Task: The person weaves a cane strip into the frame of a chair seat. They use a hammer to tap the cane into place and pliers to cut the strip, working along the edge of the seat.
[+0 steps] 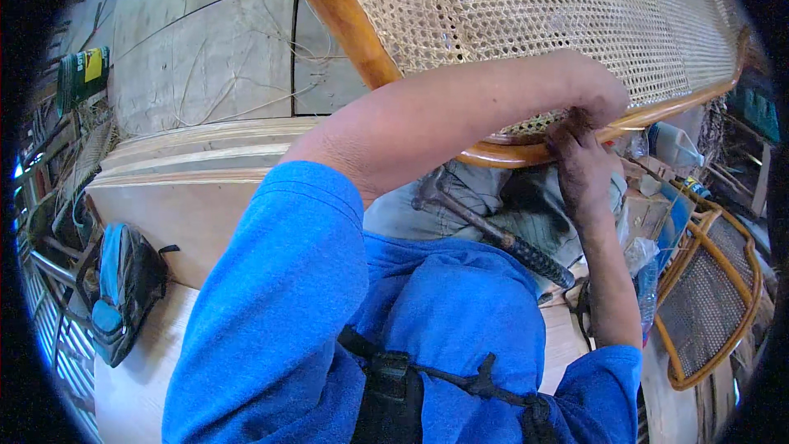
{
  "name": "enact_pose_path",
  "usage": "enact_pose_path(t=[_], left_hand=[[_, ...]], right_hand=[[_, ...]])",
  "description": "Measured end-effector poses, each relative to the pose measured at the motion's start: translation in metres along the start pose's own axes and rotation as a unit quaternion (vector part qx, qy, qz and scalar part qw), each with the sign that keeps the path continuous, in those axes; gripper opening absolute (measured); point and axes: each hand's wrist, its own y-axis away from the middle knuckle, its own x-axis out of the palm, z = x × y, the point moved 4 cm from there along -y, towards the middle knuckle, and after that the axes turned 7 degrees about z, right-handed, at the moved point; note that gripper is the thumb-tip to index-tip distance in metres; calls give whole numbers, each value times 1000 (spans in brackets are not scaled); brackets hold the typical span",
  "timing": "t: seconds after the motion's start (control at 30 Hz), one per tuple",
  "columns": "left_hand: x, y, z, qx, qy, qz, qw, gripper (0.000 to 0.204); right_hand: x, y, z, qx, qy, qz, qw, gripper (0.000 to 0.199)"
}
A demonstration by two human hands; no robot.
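Observation:
A panel of woven cane (509, 8) with a varnished wooden frame (509, 156) leans across the upper right, its curved lower rail over my lap. My left arm reaches across to the right, and my left hand (593, 97) bends down at the inner side of this rail, fingers closed and partly hidden. From below, my right hand (579, 168) meets it at the rail, its fingers pressed together close to the left hand's. Whatever is pinched between them is too small to make out. On my lap lies a hammer (493, 232) with a dark ribbed grip.
Stacked plywood sheets (189, 173) lie at the left, with loose cane strands (222, 99) on the boards beyond. A backpack (127, 288) rests at the lower left. At the right are a second cane-panelled frame (711, 300), a white plastic container (675, 146) and a clear bottle (647, 279).

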Motion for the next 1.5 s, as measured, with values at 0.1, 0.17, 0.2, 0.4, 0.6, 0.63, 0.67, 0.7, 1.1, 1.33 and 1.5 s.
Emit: enact_pose_path(t=[0.1, 0.17, 0.2, 0.4, 0.6, 0.63, 0.67, 0.7, 1.1, 1.33, 1.5], left_hand=[[-2, 3, 0, -11, 5, 19, 1000, 26], [-3, 5, 0, -12, 10, 27, 1000, 27], [-2, 3, 1, -8, 10, 27, 1000, 26], [-1, -4, 3, 30, 34, 14, 999, 22], [1, -12, 0, 44, 28, 8, 999, 20], [3, -15, 2, 48, 27, 12, 998, 21], [4, -16, 6, 47, 35, 7, 998, 21], [2, -13, 5, 49, 43, 3, 998, 20], [5, -16, 9, 72, 23, -26, 997, 21], [-2, -4, 0, 8, 18, -10, 1000, 21], [-3, 8, -1, 27, 23, 18, 999, 21]], right_hand=[[-8, -6, 4, 23, -6, 76, 997, 26], [-7, -6, 2, 21, -2, 88, 996, 26], [-6, -5, 1, 18, 0, 94, 995, 26], [-8, -9, -1, 24, 1, 143, 989, 25], [-8, -2, 2, -7, 8, 54, 998, 24], [-6, -2, 1, -8, 7, 63, 998, 25], [-4, -2, 1, -10, 6, 71, 997, 25], [-3, -2, -1, -9, 7, 80, 997, 26], [-11, -21, 7, -13, -2, 165, 986, 24], [-20, 26, 23, 64, -191, 64, 977, 29], [-9, 83, 67, 89, -345, 256, 899, 46]])
